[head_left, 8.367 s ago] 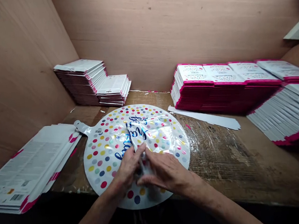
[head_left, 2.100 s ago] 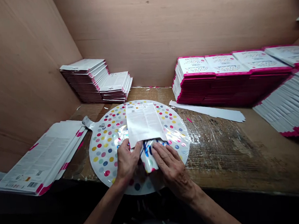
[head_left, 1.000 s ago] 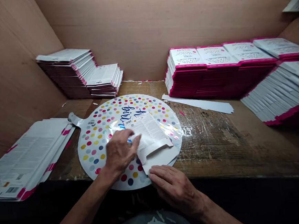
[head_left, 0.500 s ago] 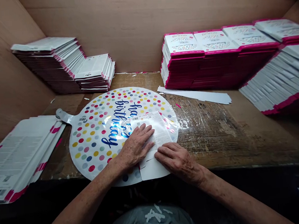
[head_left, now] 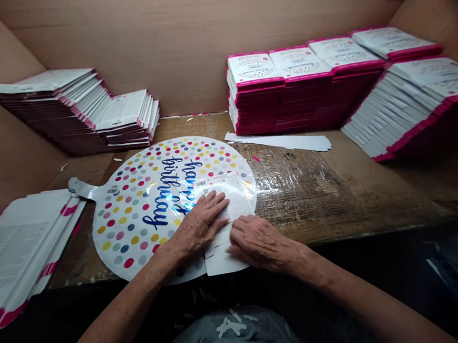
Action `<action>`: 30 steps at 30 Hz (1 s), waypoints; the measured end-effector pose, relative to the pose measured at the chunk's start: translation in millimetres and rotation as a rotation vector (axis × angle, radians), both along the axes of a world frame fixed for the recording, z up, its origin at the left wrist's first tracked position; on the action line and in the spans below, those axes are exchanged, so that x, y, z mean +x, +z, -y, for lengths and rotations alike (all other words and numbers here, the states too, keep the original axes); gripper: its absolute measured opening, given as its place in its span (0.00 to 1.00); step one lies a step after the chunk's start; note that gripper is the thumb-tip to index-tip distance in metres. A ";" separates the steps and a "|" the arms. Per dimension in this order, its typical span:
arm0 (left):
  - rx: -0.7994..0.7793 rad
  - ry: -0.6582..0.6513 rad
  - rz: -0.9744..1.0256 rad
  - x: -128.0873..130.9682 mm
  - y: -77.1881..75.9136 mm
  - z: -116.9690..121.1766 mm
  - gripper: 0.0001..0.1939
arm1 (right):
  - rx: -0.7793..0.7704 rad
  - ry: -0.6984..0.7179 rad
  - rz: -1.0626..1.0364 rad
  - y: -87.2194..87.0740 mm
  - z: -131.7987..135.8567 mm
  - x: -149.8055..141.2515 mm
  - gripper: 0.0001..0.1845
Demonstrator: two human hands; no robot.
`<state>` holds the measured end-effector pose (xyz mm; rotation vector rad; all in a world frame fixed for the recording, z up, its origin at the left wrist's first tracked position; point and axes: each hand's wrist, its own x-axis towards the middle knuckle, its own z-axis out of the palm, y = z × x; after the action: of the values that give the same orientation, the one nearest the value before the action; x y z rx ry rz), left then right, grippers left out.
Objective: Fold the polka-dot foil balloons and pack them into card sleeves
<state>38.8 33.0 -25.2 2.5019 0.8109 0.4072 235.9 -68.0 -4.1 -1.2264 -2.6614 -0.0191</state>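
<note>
A flat round foil balloon [head_left: 131,208] with coloured dots and blue "happy birthday" lettering lies on the worktop, its tail pointing left. On its right part rests a white printed card envelope [head_left: 236,194], with a plain white flap [head_left: 222,264] at the near end. My left hand [head_left: 204,218] lies flat over the envelope, fingers stretched out. At the envelope's near right edge, my right hand [head_left: 258,240] has its fingers curled and closed on the card; its fingertips are partly hidden.
Folded white-and-pink envelopes [head_left: 124,108] are stacked at the back left, and more packs [head_left: 296,66] at the back right. Loose envelopes [head_left: 18,235] lie at the left. White card strips [head_left: 278,141] lie behind the balloon. Cardboard walls [head_left: 187,48] enclose the worktop.
My right hand's fingers have curled in at the envelope's edge, where they lay straighter before. My left hand stays flat on the card. The whole view has shifted, moving the scene leftward.
</note>
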 end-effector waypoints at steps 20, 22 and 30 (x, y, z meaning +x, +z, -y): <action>0.130 -0.015 0.145 -37.5 5.9 73.8 0.18 | 0.341 -0.048 -0.329 -28.0 37.0 11.7 0.11; 0.115 0.058 0.132 -29.9 8.0 72.8 0.11 | 0.214 -0.152 -0.385 -25.7 31.1 6.7 0.12; 0.220 0.712 -0.056 6.6 -1.3 73.6 0.17 | 0.298 -0.151 -0.254 -35.8 33.8 4.8 0.22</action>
<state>45.5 -40.7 -26.5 2.3471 1.7625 0.6885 240.8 -101.8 -39.9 -1.2343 -2.2493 -0.2561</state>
